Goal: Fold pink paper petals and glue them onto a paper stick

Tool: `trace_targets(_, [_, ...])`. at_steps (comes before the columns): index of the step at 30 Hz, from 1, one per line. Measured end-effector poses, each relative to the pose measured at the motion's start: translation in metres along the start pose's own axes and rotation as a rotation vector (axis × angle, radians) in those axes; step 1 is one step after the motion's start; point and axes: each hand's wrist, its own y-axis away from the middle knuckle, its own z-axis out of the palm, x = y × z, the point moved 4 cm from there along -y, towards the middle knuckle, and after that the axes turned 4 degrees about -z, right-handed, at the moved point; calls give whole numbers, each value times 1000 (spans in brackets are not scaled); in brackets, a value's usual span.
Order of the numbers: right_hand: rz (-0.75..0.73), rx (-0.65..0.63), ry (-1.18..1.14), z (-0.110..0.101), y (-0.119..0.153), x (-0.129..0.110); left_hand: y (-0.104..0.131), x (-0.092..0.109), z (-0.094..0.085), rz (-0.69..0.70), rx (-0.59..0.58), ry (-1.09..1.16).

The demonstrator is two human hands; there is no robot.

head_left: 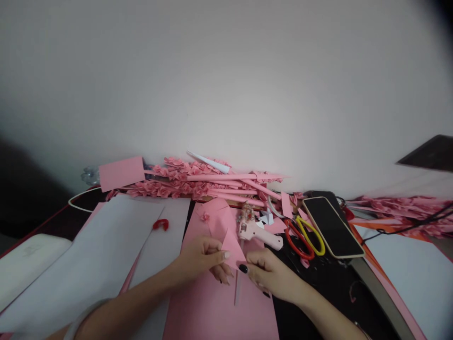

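Note:
A small folded piece of pink paper [233, 251] is held between my two hands, above a large pink sheet [221, 307]. My left hand [205, 257] pinches its left side, thumb on top and fingers beneath. At its lower right corner, the thumb and fingers of my right hand [267, 271] are closed on it. Just beyond my hands lies a pale pink glue gun [260, 233], a translucent glue stick [238, 287] reaching toward me. Pink paper pieces and a tiny pink paper flower [205, 216] rest on the sheet behind the held piece.
Paper flower stems [212, 182] are piled along the wall. Red scissors [299, 241], yellow-handled scissors [314, 236] and a phone [332, 226] lie right of the glue gun. White sheets [102, 245], a red object [160, 224] and a white device [31, 264] lie left.

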Motion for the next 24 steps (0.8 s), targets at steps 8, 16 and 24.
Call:
trace_targets(8, [-117, 45, -37, 3, -2, -5, 5, -16, 24, -60, -178, -91])
trace_targets(16, [-80, 67, -102, 5, -2, 5, 7, -15, 31, -55, -203, -133])
trace_targets(24, [-40, 167, -151, 3, -4, 3, 9, -15, 34, -83, -239, -157])
